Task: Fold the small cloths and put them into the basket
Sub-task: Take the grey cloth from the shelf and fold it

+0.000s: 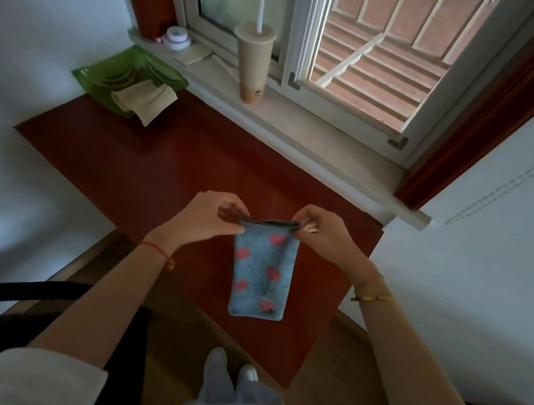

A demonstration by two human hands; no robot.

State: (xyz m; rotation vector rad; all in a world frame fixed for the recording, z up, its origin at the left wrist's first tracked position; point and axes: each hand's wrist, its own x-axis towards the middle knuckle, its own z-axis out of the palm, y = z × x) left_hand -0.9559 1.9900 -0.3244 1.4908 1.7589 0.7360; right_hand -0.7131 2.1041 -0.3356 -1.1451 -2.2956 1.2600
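A small blue cloth with pink spots hangs folded over in front of me above the red-brown table. My left hand pinches its top left corner and my right hand pinches its top right corner. The cloth's lower edge reaches near the table's front edge. At the table's far left corner stands a green basket with a beige folded cloth lying in it and hanging over its near rim.
A tall drink cup with a straw stands on the white window sill, with a small round white device and a flat pad at the sill's left end. A black chair back is at my lower left. White walls close both sides.
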